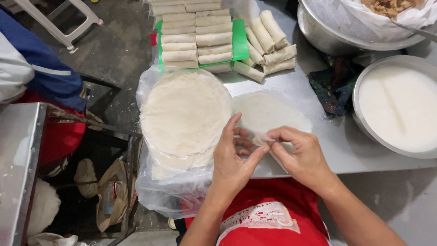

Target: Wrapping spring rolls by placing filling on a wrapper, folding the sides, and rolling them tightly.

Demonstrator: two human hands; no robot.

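A thin round wrapper sheet [268, 111] lies flat on the metal table [346, 150]. My left hand [234, 157] and my right hand [300, 152] meet at its near edge, fingertips pinching the wrapper's rim together. To the left sits a stack of round wrappers [184, 114] on a clear plastic bag [168, 191], hanging over the table's corner. Whether anything lies under the folded edge is hidden by my fingers.
Rolled spring rolls [198, 38] lie in rows on a green tray [238, 41], more rolls [268, 43] piled beside it. A metal bowl of white liquid [400, 107] stands right, a lined filling bowl [359, 23] behind, a dark cloth [334, 89] between. Another person's sleeve [41, 68] is left.
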